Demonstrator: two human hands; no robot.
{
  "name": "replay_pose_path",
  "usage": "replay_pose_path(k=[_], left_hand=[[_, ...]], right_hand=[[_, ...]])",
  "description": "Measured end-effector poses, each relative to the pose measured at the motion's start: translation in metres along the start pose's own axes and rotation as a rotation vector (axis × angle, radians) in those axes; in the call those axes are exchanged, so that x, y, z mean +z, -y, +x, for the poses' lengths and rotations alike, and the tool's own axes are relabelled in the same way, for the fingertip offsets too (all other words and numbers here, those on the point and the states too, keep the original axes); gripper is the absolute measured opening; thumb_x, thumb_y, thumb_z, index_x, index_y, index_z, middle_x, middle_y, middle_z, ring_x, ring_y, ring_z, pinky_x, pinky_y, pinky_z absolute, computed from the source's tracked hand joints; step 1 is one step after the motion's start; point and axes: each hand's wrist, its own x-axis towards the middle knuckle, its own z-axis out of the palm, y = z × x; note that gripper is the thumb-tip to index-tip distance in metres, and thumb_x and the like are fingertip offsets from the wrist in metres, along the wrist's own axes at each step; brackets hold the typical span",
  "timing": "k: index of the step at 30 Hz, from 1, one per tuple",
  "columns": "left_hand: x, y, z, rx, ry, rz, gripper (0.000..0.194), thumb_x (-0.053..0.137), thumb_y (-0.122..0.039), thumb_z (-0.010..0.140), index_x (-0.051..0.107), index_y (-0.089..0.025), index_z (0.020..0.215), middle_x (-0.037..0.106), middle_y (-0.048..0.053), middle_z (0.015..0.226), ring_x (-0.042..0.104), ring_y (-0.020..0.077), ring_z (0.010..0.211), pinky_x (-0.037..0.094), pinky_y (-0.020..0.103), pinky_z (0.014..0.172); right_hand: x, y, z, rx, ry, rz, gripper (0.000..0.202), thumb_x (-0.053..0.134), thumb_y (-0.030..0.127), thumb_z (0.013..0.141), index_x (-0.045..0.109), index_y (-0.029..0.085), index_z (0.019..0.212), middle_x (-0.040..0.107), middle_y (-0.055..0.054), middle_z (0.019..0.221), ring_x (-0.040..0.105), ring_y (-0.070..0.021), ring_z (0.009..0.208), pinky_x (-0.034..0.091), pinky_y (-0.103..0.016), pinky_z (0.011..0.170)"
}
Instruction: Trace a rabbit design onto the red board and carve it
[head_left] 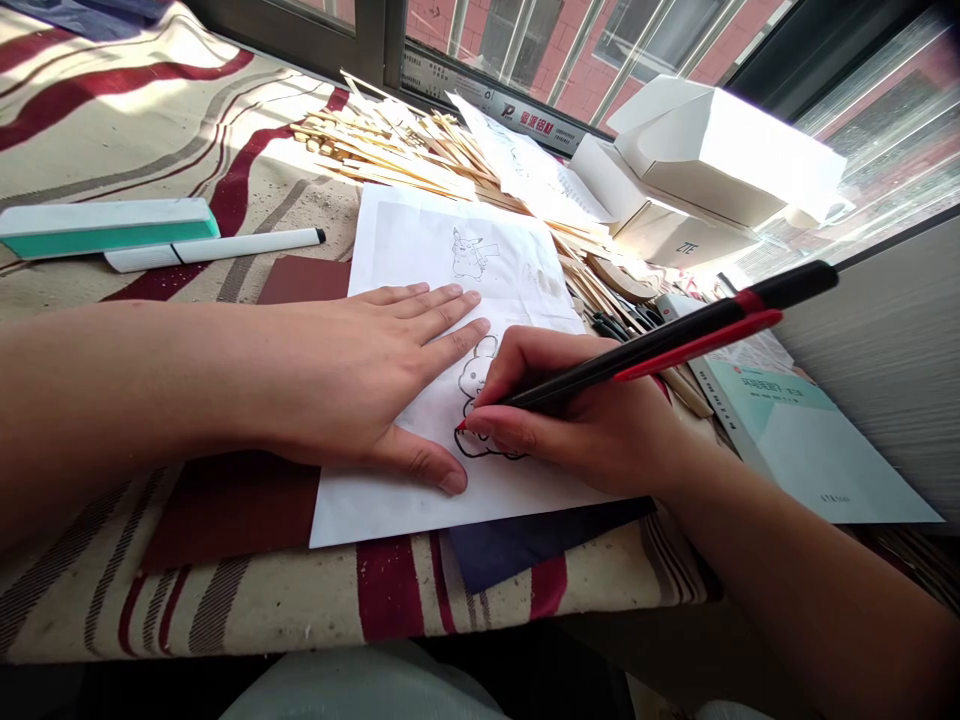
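A white sheet of paper [390,500] with line drawings lies on the table before me. Flat across its left half rests my left hand [375,370], fingers stretched and thumb apart, pressing on the sheet. My right hand [570,410] is closed around a black and red pen [637,350], whose red tip touches the outline of a rounded cartoon figure [474,385]. Part of that figure is hidden by my right fingers. Higher on the sheet is a small drawing of an eared character [469,255]. Brown sheet [232,510] and dark blue sheet [525,545] stick out from underneath.
Many thin wooden sticks [397,150] are heaped beyond the paper by the window. White boxes [690,200] stand at the back right, above a pale green book [802,430]. A white marker [247,245] and a teal-and-white case [112,225] lie at the left on the striped cloth [390,590].
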Motion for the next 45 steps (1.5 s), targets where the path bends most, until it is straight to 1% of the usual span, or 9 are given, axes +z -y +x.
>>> replay_pose_path(k=[7,11,16,20,28,33,37,40,45], left_hand=[[-0.0016,-0.0013,-0.0002,-0.008,0.019,0.010,0.130,0.047,-0.098,0.084,0.020,-0.011,0.177,-0.004,0.016,0.184,0.006,0.0420,0.172,0.009,0.050,0.140],[-0.0008,-0.0011,-0.0002,-0.001,0.007,0.019,0.131,0.046,-0.099,0.083,0.019,-0.011,0.177,-0.004,0.016,0.184,0.007,0.0429,0.171,0.010,0.051,0.139],[0.0006,0.0008,-0.0004,0.006,0.003,0.005,0.131,0.046,-0.099,0.083,0.022,-0.011,0.177,-0.003,0.017,0.184,0.008,0.0426,0.171,0.010,0.051,0.139],[0.0014,0.0021,-0.0018,0.003,-0.017,-0.010,0.130,0.046,-0.099,0.082,0.026,-0.011,0.176,-0.001,0.016,0.184,0.010,0.0433,0.171,0.011,0.051,0.139],[0.0027,0.0030,0.0002,0.013,-0.015,-0.004,0.130,0.045,-0.100,0.083,0.024,-0.011,0.176,-0.001,0.017,0.184,0.009,0.0435,0.171,0.011,0.052,0.139],[0.0044,0.0041,-0.0003,0.009,-0.035,-0.029,0.130,0.046,-0.101,0.081,0.028,-0.014,0.176,0.004,0.015,0.185,0.012,0.0453,0.170,0.014,0.052,0.139],[0.0037,0.0035,-0.0016,0.008,-0.019,-0.019,0.130,0.044,-0.101,0.082,0.026,-0.013,0.176,0.002,0.017,0.185,0.011,0.0448,0.171,0.015,0.054,0.139],[0.0027,0.0031,-0.0017,0.002,-0.009,-0.010,0.131,0.042,-0.101,0.082,0.025,-0.012,0.176,0.001,0.016,0.185,0.009,0.0435,0.171,0.013,0.053,0.139],[0.0026,0.0035,-0.0013,0.001,-0.015,0.001,0.130,0.041,-0.101,0.082,0.024,-0.013,0.176,0.000,0.016,0.185,0.010,0.0432,0.171,0.013,0.053,0.139]], right_hand=[[0.0003,0.0009,0.0000,0.009,-0.005,-0.009,0.023,0.084,0.014,0.089,0.062,0.018,0.082,0.069,0.004,0.072,0.059,-0.0074,0.061,0.049,-0.019,0.056],[0.0007,0.0017,0.0006,-0.011,-0.002,-0.030,0.021,0.080,0.015,0.092,0.062,0.018,0.081,0.068,0.004,0.071,0.058,-0.0070,0.060,0.048,-0.019,0.055],[-0.0001,0.0002,0.0001,-0.043,-0.053,-0.097,0.023,0.078,0.017,0.093,0.061,0.019,0.079,0.063,0.005,0.067,0.053,-0.0067,0.058,0.046,-0.019,0.053],[-0.0019,-0.0006,-0.0009,-0.036,-0.065,-0.122,0.022,0.077,0.015,0.093,0.061,0.019,0.079,0.063,0.005,0.067,0.052,-0.0067,0.057,0.044,-0.019,0.051],[-0.0002,-0.0026,0.0002,-0.040,-0.023,-0.016,0.022,0.081,0.012,0.091,0.062,0.019,0.081,0.066,0.005,0.070,0.057,-0.0067,0.060,0.048,-0.019,0.054],[-0.0005,0.0007,0.0002,-0.020,-0.027,-0.062,0.022,0.078,0.015,0.093,0.061,0.019,0.079,0.065,0.005,0.069,0.055,-0.0063,0.059,0.047,-0.019,0.053],[-0.0017,0.0022,-0.0010,-0.006,-0.030,-0.076,0.021,0.076,0.015,0.093,0.061,0.019,0.080,0.065,0.005,0.068,0.056,-0.0064,0.057,0.046,-0.020,0.051],[-0.0025,0.0026,-0.0010,-0.010,-0.024,-0.087,0.021,0.075,0.014,0.093,0.060,0.019,0.079,0.065,0.006,0.068,0.055,-0.0063,0.056,0.045,-0.020,0.051],[-0.0035,0.0023,-0.0005,-0.030,-0.014,-0.104,0.021,0.074,0.014,0.094,0.060,0.019,0.079,0.065,0.005,0.069,0.056,-0.0062,0.057,0.046,-0.020,0.052]])
